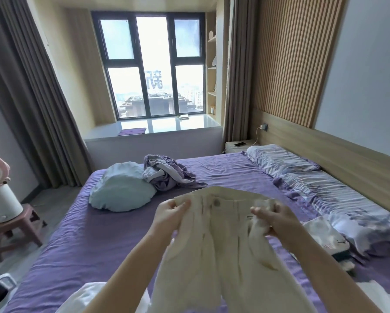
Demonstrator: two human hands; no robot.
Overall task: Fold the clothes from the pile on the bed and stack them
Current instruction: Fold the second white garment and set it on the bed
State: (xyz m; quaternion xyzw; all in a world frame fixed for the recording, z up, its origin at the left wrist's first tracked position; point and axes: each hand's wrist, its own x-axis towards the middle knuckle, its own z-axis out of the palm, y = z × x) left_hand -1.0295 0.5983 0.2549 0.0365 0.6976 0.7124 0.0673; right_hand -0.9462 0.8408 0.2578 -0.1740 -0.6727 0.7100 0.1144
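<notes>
purple bed (94,240), cream trousers (223,249) held up over its near part, crumpled purple clothes (167,175) further away, left hand (169,214) and right hand (277,222) apart, each gripping one waistband end

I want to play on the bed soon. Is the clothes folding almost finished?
Not yet. A few folded things already sit stacked on the bed at the right. Right now the left hand and right hand hold up cream trousers by the waistband, still unfolded. A crumpled purple pile still waits at the far side.
</notes>
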